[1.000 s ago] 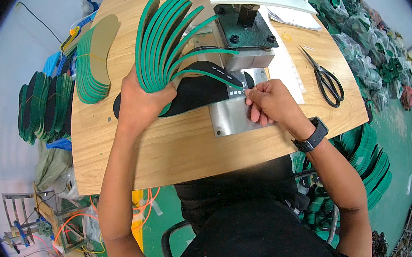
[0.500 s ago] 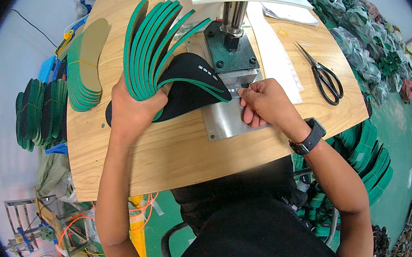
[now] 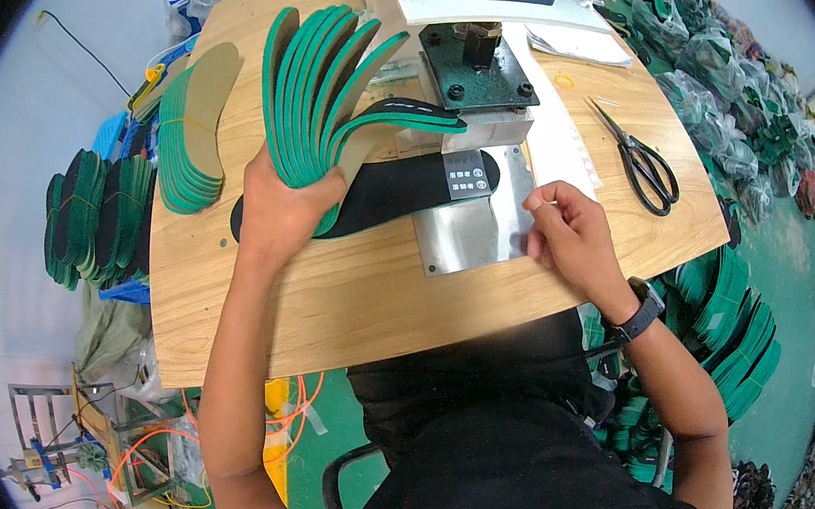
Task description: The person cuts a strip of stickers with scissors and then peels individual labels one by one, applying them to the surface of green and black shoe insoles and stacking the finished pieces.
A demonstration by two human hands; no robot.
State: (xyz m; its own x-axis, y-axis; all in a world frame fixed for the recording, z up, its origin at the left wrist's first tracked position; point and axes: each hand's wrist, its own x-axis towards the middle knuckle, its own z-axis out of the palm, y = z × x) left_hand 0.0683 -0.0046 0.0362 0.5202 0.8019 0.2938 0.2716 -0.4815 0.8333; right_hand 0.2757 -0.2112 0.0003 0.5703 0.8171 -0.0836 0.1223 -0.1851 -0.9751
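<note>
My left hand [image 3: 288, 207] grips a fanned stack of insoles [image 3: 306, 116] with green edges and tan faces. Beneath that stack, a black insole [image 3: 386, 189] lies flat, its right end over a metal plate [image 3: 461, 239]. On that end rests a small grey label film [image 3: 466, 177] with white print, just in front of the press head [image 3: 480, 78]. One bent insole of the stack reaches up to the press block. To the right of the plate, my right hand [image 3: 570, 237] is raised with its fingers curled in; whatever the fingertips may hold is hidden.
Black-handled scissors [image 3: 646, 165] lie on the table's right side, near papers [image 3: 579, 43]. A banded insole bundle [image 3: 192, 138] lies at the back left. More bundles [image 3: 90, 213] stand beyond the left edge. Bagged green pieces [image 3: 709, 94] are heaped on the right.
My right hand has drawn back from the label film, toward the right and nearer to me. The black insole's end now lies flat with the film on it; several held insoles have lifted away.
</note>
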